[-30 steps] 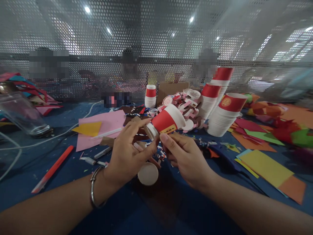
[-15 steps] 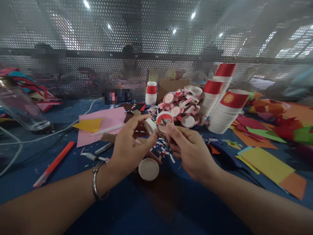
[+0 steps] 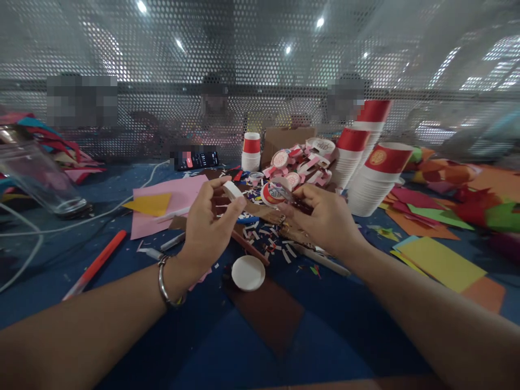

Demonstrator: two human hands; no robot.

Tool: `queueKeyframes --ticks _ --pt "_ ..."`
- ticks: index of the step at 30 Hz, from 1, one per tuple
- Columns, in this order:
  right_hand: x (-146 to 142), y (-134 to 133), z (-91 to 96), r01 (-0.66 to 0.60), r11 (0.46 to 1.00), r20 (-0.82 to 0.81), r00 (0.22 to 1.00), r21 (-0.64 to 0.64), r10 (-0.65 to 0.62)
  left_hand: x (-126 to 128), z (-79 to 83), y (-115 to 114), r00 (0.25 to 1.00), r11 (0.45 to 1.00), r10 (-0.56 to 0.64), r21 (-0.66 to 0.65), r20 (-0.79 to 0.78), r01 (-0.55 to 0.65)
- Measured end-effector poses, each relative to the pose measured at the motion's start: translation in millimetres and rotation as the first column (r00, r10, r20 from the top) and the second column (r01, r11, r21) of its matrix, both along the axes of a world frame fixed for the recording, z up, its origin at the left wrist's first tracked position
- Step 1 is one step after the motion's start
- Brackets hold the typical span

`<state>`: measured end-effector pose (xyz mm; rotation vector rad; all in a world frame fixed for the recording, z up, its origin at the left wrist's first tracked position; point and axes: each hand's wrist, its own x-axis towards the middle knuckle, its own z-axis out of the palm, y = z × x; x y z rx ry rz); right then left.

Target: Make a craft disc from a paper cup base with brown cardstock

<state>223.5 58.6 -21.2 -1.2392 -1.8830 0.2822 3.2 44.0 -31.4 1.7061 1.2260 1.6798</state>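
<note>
My left hand (image 3: pixel 208 219) pinches a shallow white paper cup base (image 3: pixel 233 190), seen edge-on, between thumb and fingers. My right hand (image 3: pixel 319 216) is closed at the fingertips beside a round red and white printed piece (image 3: pixel 270 194). Something greyish shows at those fingertips, but blur hides what it is. Below and between the hands, a white round cup base (image 3: pixel 247 273) lies on the table by a brown paper sheet (image 3: pixel 270 314). Paper scraps (image 3: pixel 260 238) are scattered under the hands.
Behind my hands is a pile of pink and white paper pieces (image 3: pixel 298 165). Stacked red and white cups (image 3: pixel 379 179) stand to the right, near coloured paper (image 3: pixel 442 265). Left are a glass bottle (image 3: pixel 40 179), red marker (image 3: pixel 95 265), pink sheet (image 3: pixel 189 189) and white cable (image 3: pixel 101 214).
My left hand has moved slightly left and up with the white cup base, widening the gap between hands. My right hand has turned and shifted slightly up.
</note>
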Motion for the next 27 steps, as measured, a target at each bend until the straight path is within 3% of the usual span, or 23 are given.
queueKeyframes --ticks 5,10,27 --pt "7.1 13.2 -4.1 0.084 0.993 0.133 0.987 0.079 -0.094 -1.3 -2.2 4.0 1.0 1.0 0.009 0.009 0.023 -0.009" --pt "5.4 23.5 -11.8 0.067 0.995 0.236 0.968 0.067 -0.081 0.8 -2.7 3.5 0.999 0.999 -0.05 0.001 0.02 0.05" --pt "-3.2 39.5 -17.7 0.071 0.981 0.268 0.956 0.182 -0.119 -0.5 -8.5 0.8 0.996 0.998 -0.054 0.033 -0.07 0.057"
